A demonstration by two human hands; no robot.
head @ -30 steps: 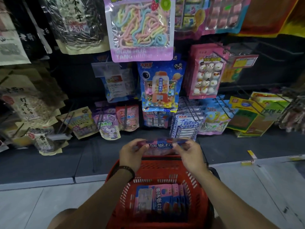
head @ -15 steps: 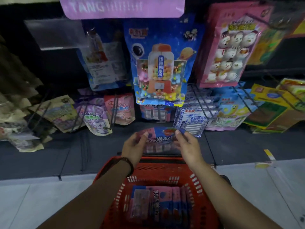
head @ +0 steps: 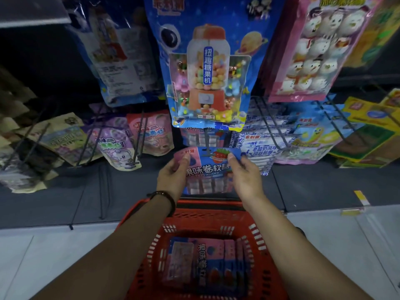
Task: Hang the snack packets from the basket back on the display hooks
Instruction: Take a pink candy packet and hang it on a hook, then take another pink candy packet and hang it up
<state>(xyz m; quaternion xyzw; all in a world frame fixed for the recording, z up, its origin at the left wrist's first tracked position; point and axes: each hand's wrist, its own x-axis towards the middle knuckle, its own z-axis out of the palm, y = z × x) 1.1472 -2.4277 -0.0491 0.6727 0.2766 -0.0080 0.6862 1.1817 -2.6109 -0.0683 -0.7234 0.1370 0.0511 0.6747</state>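
Blue gumball-machine bag [head: 207, 68]: "扭趣糖果机", vert. label.
Held pink/blue pkt [head: 207, 172]: "果味卷软", rest covered.
White/blue pkt [head: 263, 149]: "老酸奶风味", "拉丝软糖".
Top pkt [head: 202, 255] in basket [head: 257, 233]: "果味卷", sideways.

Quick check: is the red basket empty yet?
No, several pink-and-blue packets lie inside the red basket, apart from the held packet.

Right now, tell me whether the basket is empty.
Not empty: several pink-and-blue snack packets lie on the bottom of the red basket.
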